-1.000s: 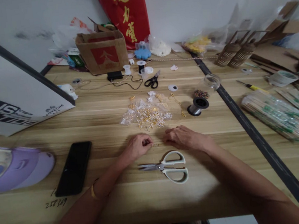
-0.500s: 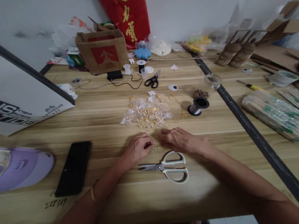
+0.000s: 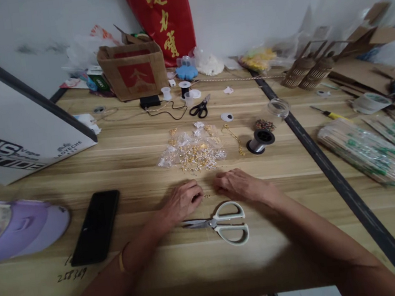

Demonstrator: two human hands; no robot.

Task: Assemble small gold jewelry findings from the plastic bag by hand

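My left hand [image 3: 185,198] rests low over the table with its fingers curled in a pinch; whatever the fingertips hold is too small to make out. Facing it, my right hand [image 3: 237,184] is closed too, its fingertips turned down and hidden. Between the two lie tiny gold-coloured pieces [image 3: 206,196], close to the left fingertips. Just beyond the hands spreads a pile of small gold and silver jewellery findings [image 3: 200,156], partly on clear plastic bags. White-handled scissors [image 3: 212,223] lie in front of my hands, blades pointing left.
A gold chain [image 3: 233,139] and a wire spool [image 3: 260,141] lie to the right of the pile. Black scissors [image 3: 200,108] sit behind it. At left are a black phone [image 3: 95,227] and a purple-and-white object [image 3: 30,226]. Bagged sticks [image 3: 371,155] lie at right.
My hands have moved slightly apart, and fewer gold pieces show between them. The view has shifted a little; the tools and the pile lie as before.
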